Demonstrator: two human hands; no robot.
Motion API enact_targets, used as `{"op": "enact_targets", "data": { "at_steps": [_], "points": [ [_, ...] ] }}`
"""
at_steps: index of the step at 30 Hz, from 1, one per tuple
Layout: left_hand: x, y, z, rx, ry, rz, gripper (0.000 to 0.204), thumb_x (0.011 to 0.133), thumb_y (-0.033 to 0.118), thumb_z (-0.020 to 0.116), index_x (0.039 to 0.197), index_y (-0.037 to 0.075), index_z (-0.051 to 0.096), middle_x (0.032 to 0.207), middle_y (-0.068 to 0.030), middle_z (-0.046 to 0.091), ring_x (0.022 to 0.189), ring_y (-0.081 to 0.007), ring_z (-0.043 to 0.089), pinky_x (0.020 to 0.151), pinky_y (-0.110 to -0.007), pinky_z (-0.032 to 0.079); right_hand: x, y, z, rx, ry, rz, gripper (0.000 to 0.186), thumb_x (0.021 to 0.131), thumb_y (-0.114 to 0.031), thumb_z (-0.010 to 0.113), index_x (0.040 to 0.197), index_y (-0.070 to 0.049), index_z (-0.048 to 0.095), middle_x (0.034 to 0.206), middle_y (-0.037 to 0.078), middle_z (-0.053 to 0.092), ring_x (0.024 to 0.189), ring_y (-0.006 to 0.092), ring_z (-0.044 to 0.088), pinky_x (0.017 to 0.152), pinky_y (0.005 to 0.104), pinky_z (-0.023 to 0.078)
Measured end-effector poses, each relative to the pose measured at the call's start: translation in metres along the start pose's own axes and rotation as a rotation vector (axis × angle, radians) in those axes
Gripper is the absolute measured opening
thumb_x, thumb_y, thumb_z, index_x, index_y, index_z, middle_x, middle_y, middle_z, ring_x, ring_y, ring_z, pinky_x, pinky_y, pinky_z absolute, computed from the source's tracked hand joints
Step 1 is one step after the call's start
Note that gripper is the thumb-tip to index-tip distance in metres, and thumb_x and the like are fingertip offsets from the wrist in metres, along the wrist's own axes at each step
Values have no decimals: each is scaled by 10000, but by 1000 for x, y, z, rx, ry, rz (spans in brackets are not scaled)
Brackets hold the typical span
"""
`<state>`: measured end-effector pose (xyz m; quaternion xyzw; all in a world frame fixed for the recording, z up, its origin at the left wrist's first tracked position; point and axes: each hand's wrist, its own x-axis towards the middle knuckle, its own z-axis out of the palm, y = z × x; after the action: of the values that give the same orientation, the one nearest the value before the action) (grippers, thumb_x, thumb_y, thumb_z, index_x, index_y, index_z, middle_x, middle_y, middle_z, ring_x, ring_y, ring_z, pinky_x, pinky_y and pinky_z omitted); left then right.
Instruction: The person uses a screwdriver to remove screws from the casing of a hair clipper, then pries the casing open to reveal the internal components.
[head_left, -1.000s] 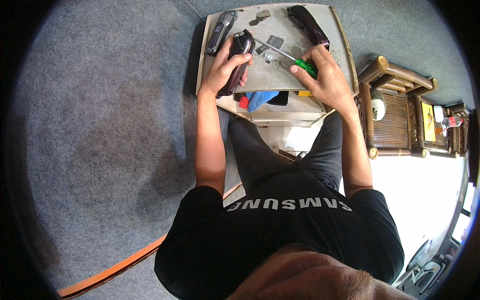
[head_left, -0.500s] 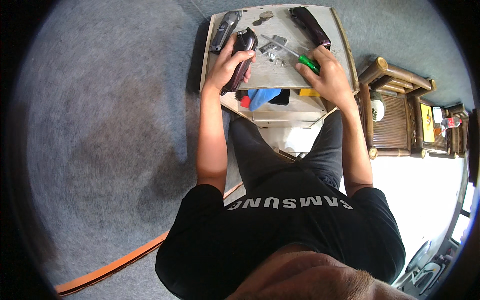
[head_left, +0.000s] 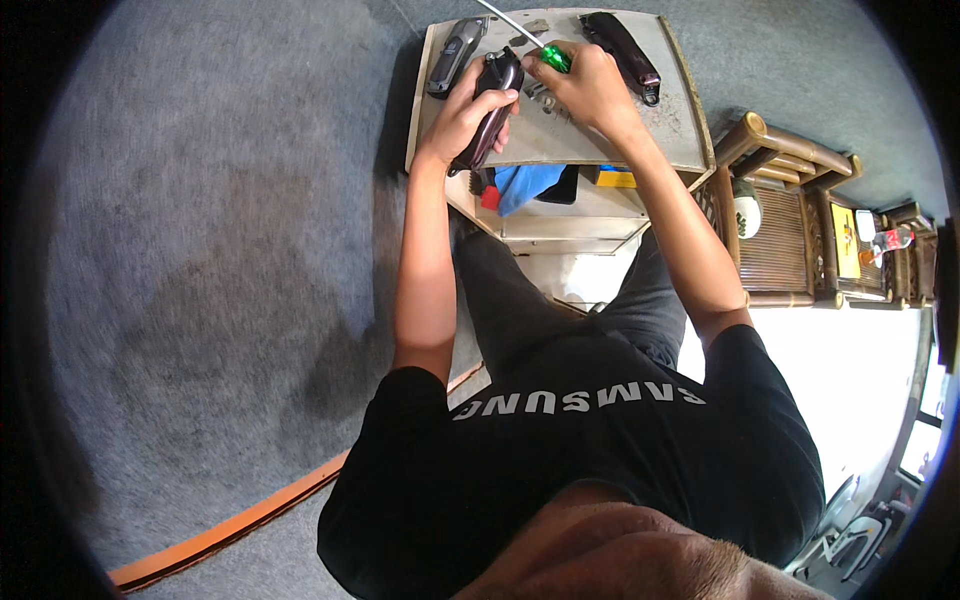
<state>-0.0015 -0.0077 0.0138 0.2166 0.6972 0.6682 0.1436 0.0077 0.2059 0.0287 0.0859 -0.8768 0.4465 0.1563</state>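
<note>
A black t-shirt (head_left: 600, 450) and dark trousers fill the near part of the view, with both forearms stretched out toward a small worn table (head_left: 680, 130) on grey carpet (head_left: 200, 250). On the shelf under the tabletop, a blue cloth (head_left: 525, 183), something small and red (head_left: 490, 197) and a yellow item (head_left: 615, 178) are tucked away — probably parked there to keep the top free. Up on the table, a dark maroon hair clipper (head_left: 490, 105) is gripped by the left hand (head_left: 465, 115), fingers wrapped around its body and thumb laid along the side, so it looks pinned down and kept steady. Just beside it, a green-handled screwdriver (head_left: 553, 58) is clutched in the right hand (head_left: 590, 90), fingers curled tight round the handle, the thin shaft angled up and away toward the far edge. Further back, a grey clipper (head_left: 455, 55) and another dark clipper (head_left: 622, 52) are laid flat at the far corners — well apart from the hands. Off to the right, a bamboo rack (head_left: 780, 200) is seen.
</note>
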Motion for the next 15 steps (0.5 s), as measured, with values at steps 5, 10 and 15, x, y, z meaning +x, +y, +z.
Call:
{"op": "enact_targets", "data": {
  "at_steps": [5, 10, 15],
  "points": [
    [0, 1, 1, -4, -18, 21, 490, 980, 234, 622, 1431, 89, 496, 905, -96, 635, 586, -148, 625, 502, -295, 536, 4, 0, 7, 63, 48, 11, 420, 950, -430, 730, 961, -12, 775, 742, 207, 735, 782, 415, 751, 731, 496, 567],
    [0, -2, -3, -6, -23, 13, 463, 982, 235, 625, 1405, 93, 498, 906, -96, 642, 583, -150, 628, 494, -295, 537, 9, 3, 12, -48, 9, 60, 445, 928, -436, 740, 923, 8, 773, 760, 225, 737, 814, 427, 755, 778, 509, 574],
    [1, -2, -1, -6, -9, 7, 461, 986, 228, 625, 1409, 103, 489, 906, -97, 648, 585, -147, 631, 494, -290, 535, 17, 17, 16, -51, 34, 44, 424, 897, -409, 748, 912, 15, 769, 777, 239, 738, 831, 431, 754, 791, 512, 576]
  ]
}}
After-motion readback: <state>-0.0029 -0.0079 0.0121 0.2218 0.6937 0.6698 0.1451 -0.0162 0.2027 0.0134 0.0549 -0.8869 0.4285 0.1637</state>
